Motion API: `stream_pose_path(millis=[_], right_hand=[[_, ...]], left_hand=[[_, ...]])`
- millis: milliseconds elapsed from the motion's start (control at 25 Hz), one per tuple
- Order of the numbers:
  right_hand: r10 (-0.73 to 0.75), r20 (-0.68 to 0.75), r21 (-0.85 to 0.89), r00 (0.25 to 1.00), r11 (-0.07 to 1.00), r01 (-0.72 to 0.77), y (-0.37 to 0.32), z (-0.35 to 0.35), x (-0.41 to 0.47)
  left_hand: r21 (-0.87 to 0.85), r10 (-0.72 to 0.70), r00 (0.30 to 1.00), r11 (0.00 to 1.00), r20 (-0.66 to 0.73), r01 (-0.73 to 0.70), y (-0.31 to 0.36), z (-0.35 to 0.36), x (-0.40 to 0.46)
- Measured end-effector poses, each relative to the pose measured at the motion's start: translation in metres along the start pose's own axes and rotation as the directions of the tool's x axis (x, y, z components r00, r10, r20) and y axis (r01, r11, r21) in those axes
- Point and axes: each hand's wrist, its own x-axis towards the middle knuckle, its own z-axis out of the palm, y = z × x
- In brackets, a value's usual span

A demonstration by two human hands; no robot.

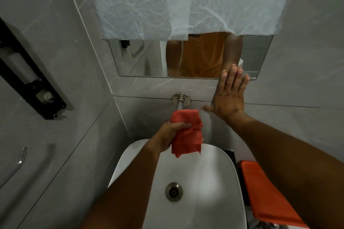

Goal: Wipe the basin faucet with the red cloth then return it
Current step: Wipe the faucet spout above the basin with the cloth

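Note:
A chrome faucet (180, 102) comes out of the grey wall above the white basin (214, 182). Only its round wall flange and a short piece of pipe show. The red cloth (188, 135) is wrapped over the rest of the spout and hangs down toward the basin. My left hand (170, 133) is shut on the cloth, gripping it around the spout. My right hand (229, 96) lies flat against the wall just right of the faucet, fingers spread, holding nothing.
An orange folded cloth (268, 197) lies to the right of the basin. A mirror (256, 55) sits above the faucet, partly covered by a white sheet (186, 2). A black dispenser (31, 83) hangs on the left wall. The basin drain (174, 191) is below.

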Motion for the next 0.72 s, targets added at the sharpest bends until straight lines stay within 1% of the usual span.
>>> stream_pose_path(millis=[40, 80, 120, 200, 240, 280, 320, 360, 400, 440, 480, 520, 560, 600, 640, 680, 720], right_hand=[[-0.001, -0.001, 0.000, 1.000, 1.000, 0.001, 0.000, 0.000, 0.000], [-0.004, 0.000, 0.005, 1.000, 1.000, 0.004, 0.000, 0.000, 0.000], [-0.007, 0.003, 0.008, 1.000, 1.000, 0.007, 0.000, -0.001, 0.000], [-0.005, 0.007, 0.024, 1.000, 1.000, 0.005, 0.000, -0.001, 0.000], [-0.005, 0.010, 0.037, 1.000, 0.999, 0.004, 0.001, -0.001, 0.001], [-0.001, 0.014, 0.057, 1.000, 0.998, 0.001, 0.000, -0.002, 0.001], [-0.001, 0.021, 0.065, 1.000, 0.998, -0.001, 0.000, -0.001, 0.000], [-0.006, 0.029, 0.059, 1.000, 0.998, 0.004, 0.001, -0.002, 0.002], [-0.007, 0.033, 0.057, 0.999, 0.998, 0.005, 0.001, -0.002, 0.003], [-0.002, 0.044, 0.064, 0.999, 0.998, -0.001, 0.000, -0.003, 0.003], [-0.002, 0.055, 0.076, 0.998, 0.997, -0.002, 0.000, -0.004, 0.004], [-0.003, 0.062, 0.087, 0.998, 0.996, -0.002, 0.001, -0.004, 0.004], [-0.006, 0.065, 0.090, 0.998, 0.996, 0.000, 0.000, -0.004, 0.004], [-0.009, 0.067, 0.093, 0.998, 0.996, 0.002, -0.001, -0.004, 0.004], [-0.005, 0.067, 0.099, 0.998, 0.995, -0.001, -0.002, -0.005, 0.004], [-0.002, 0.069, 0.102, 0.998, 0.995, -0.006, -0.001, -0.005, 0.004], [-0.002, 0.074, 0.100, 0.997, 0.995, -0.006, 0.000, -0.005, 0.004]], left_hand=[[-0.033, -0.075, 0.991, 0.996, 0.114, 0.079, 0.002, -0.006, 0.001], [-0.052, -0.124, 0.973, 0.989, 0.193, 0.136, 0.005, -0.012, 0.001], [-0.064, -0.151, 0.960, 0.983, 0.236, 0.171, 0.009, -0.017, 0.003], [-0.026, -0.183, 0.957, 0.981, 0.226, 0.194, 0.018, -0.018, 0.002], [-0.006, -0.179, 0.966, 0.983, 0.186, 0.183, 0.021, -0.013, 0.001], [0.021, -0.153, 0.982, 0.988, 0.111, 0.151, 0.023, -0.006, -0.001], [0.068, -0.100, 0.995, 0.992, -0.020, 0.101, 0.018, 0.004, -0.004], [0.130, -0.014, 0.980, 0.991, -0.200, 0.041, 0.013, 0.015, -0.004], [0.193, 0.092, 0.932, 0.981, -0.350, -0.024, 0.007, 0.024, -0.005], [0.277, 0.192, 0.878, 0.958, -0.437, -0.071, 0.002, 0.033, -0.007], [0.366, 0.267, 0.842, 0.926, -0.469, -0.089, -0.002, 0.038, -0.009], [0.422, 0.308, 0.833, 0.901, -0.460, -0.100, -0.003, 0.040, -0.010], [0.427, 0.297, 0.845, 0.900, -0.445, -0.092, -0.001, 0.038, -0.012], [0.382, 0.243, 0.871, 0.922, -0.426, -0.071, 0.004, 0.034, -0.011], [0.307, 0.158, 0.910, 0.951, -0.384, -0.035, 0.011, 0.027, -0.009], [0.214, 0.072, 0.952, 0.977, -0.299, -0.006, 0.016, 0.021, -0.008], [0.151, 0.018, 0.981, 0.988, -0.193, 0.012, 0.018, 0.016, -0.008]])
